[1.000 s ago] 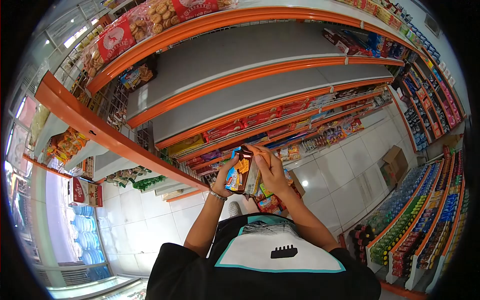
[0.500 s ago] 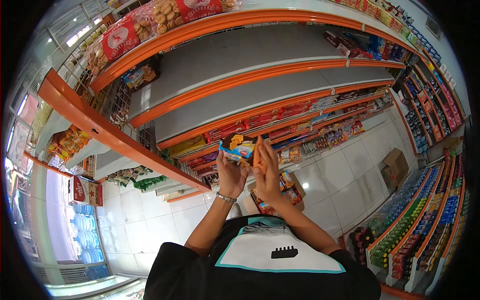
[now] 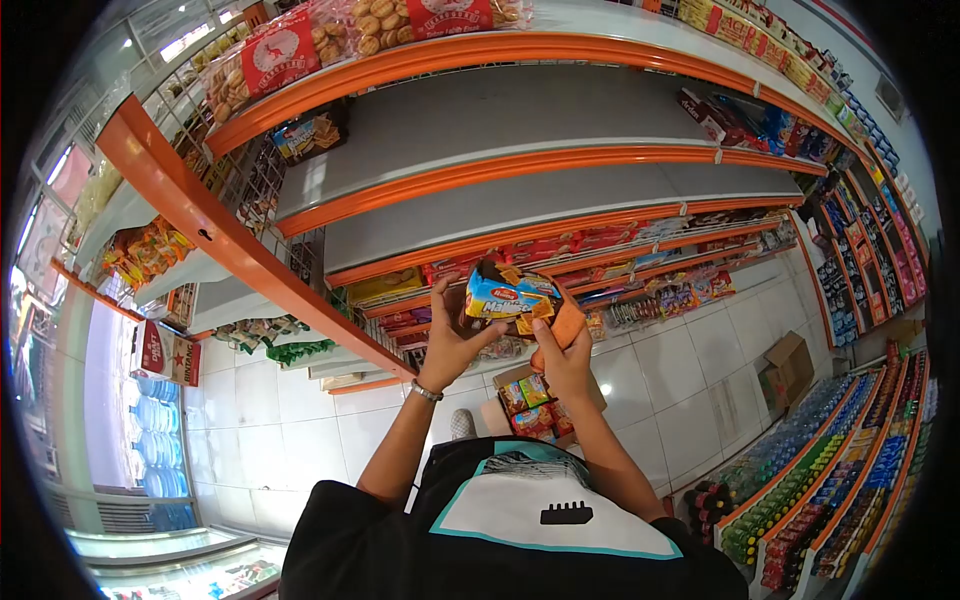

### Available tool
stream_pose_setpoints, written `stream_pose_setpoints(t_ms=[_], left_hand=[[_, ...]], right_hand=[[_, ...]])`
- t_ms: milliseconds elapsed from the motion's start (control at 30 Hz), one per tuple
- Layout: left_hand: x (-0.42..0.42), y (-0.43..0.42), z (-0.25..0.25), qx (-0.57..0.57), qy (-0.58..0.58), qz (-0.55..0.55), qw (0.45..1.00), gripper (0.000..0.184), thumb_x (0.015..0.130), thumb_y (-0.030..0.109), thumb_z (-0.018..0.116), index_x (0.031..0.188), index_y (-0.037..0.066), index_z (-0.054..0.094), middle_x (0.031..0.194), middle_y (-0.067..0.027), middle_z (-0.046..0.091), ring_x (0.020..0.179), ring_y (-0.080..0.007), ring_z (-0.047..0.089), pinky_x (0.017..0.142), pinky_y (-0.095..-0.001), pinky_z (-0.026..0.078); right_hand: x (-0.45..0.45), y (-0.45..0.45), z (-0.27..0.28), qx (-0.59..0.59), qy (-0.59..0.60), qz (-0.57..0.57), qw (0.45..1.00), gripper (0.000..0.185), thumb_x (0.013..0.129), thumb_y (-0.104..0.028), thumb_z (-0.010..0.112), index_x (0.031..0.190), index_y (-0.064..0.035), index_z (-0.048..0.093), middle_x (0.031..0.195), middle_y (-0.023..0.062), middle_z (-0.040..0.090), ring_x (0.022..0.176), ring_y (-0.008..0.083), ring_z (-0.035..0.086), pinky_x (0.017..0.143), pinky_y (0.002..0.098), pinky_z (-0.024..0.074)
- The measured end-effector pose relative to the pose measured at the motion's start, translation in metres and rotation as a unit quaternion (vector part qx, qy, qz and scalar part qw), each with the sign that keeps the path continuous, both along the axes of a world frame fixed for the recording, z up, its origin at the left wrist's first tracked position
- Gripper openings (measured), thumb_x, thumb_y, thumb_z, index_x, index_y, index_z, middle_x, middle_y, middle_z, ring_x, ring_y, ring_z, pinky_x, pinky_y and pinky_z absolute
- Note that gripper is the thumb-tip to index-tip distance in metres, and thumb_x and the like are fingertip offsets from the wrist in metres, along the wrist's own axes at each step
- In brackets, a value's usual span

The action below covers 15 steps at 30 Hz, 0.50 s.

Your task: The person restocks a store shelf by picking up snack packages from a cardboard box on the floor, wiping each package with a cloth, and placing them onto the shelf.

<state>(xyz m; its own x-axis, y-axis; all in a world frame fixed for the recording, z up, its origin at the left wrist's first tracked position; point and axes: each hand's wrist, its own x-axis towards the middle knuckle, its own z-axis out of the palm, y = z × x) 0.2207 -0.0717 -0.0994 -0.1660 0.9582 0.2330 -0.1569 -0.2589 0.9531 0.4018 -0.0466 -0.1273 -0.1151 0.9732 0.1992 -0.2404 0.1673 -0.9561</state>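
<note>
A blue and brown snack pack (image 3: 510, 295) is held up in front of the lower shelves, its printed face toward the camera. My left hand (image 3: 452, 345) grips its left side, thumb along the lower edge. At its right end is my right hand (image 3: 567, 360), which also holds an orange item (image 3: 566, 322), perhaps a cloth, against the pack. Below the hands, an open carton (image 3: 540, 405) of red, green and yellow packs sits on the floor.
Orange-edged shelves (image 3: 480, 160) span the front, with bagged biscuits (image 3: 285, 55) on top and a similar blue pack (image 3: 310, 135) at the left. An orange upright (image 3: 205, 232) slants near my left arm. Bottle racks (image 3: 810, 480) and another carton (image 3: 788, 368) stand at the right.
The pack has turned, so its blue printed face shows more fully, and it has shifted slightly right. The view has shifted, with the shelves lower and further right.
</note>
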Motion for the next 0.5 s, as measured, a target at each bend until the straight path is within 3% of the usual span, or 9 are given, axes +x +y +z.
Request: stream_pose_setpoints(t_ms=[67,167,200,233,300,333,500], left_hand=[[-0.002,-0.003,0.003,-0.025,0.039,-0.011,0.999,0.091,0.084,0.007,0.079,0.152,0.005,0.018,0.133,-0.0171,0.048,0.12,-0.0211,0.055,0.1,-0.0342,0.05],[-0.014,0.005,-0.02,-0.062,0.02,-0.054,0.996,0.086,0.086,0.013,0.078,0.152,0.004,0.023,0.133,-0.0181,0.051,0.119,-0.0208,0.055,0.098,-0.0326,0.05],[-0.014,0.001,-0.01,-0.078,0.017,-0.055,0.995,0.078,0.088,0.016,0.076,0.15,0.002,0.029,0.133,-0.0181,0.053,0.121,-0.0202,0.054,0.097,-0.0316,0.05],[-0.017,0.003,-0.013,-0.075,0.017,-0.041,0.996,0.078,0.088,0.016,0.076,0.15,0.002,0.029,0.133,-0.0181,0.053,0.121,-0.0202,0.054,0.097,-0.0316,0.05],[-0.026,0.009,-0.022,-0.043,0.058,-0.035,0.997,0.075,0.089,0.016,0.075,0.149,0.001,0.032,0.131,-0.0153,0.054,0.119,-0.0193,0.054,0.097,-0.0318,0.05],[-0.03,0.009,-0.01,-0.057,0.052,-0.035,0.996,0.072,0.089,0.015,0.075,0.147,0.001,0.035,0.129,-0.0131,0.055,0.114,-0.0183,0.056,0.096,-0.0322,0.05],[-0.08,0.013,0.043,0.012,0.068,0.084,0.994,0.068,0.09,0.011,0.073,0.147,0.002,0.037,0.127,-0.0111,0.057,0.113,-0.0175,0.057,0.098,-0.0315,0.05]], right_hand=[[0.002,0.0,0.001,0.008,-0.036,-0.017,0.999,0.05,0.095,-0.011,0.067,0.138,0.0022,0.046,0.116,0.0087,0.061,0.098,0.013,0.061,0.082,0.027,0.0522],[0.001,0.0,0.005,0.005,-0.035,-0.052,0.998,0.049,0.094,-0.013,0.069,0.136,0.0031,0.049,0.114,0.0079,0.062,0.098,0.0128,0.06,0.081,0.0269,0.0513],[0.0,-0.001,0.009,-0.016,-0.038,-0.056,0.998,0.048,0.094,-0.013,0.069,0.135,0.0026,0.05,0.108,0.0061,0.063,0.085,0.01,0.061,0.069,0.0251,0.0513],[-0.001,0.0,0.006,-0.012,-0.036,-0.042,0.998,0.048,0.094,-0.013,0.069,0.135,0.0026,0.05,0.108,0.0061,0.063,0.085,0.01,0.061,0.069,0.0251,0.0513],[-0.005,0.003,-0.003,0.104,-0.073,-0.098,0.987,0.046,0.094,-0.012,0.069,0.134,0.001,0.052,0.104,0.0049,0.064,0.068,0.0063,0.056,0.052,0.0231,0.046],[-0.007,-0.009,0.021,0.029,-0.035,-0.073,0.996,0.043,0.094,-0.012,0.069,0.132,0.0007,0.054,0.101,0.0039,0.065,0.063,0.0046,0.053,0.049,0.0222,0.0424],[0.013,-0.007,-0.003,0.05,-0.057,-0.092,0.993,0.035,0.096,-0.014,0.066,0.125,0.0017,0.057,0.102,0.004,0.065,0.077,0.0075,0.058,0.063,0.0245,0.0485]])
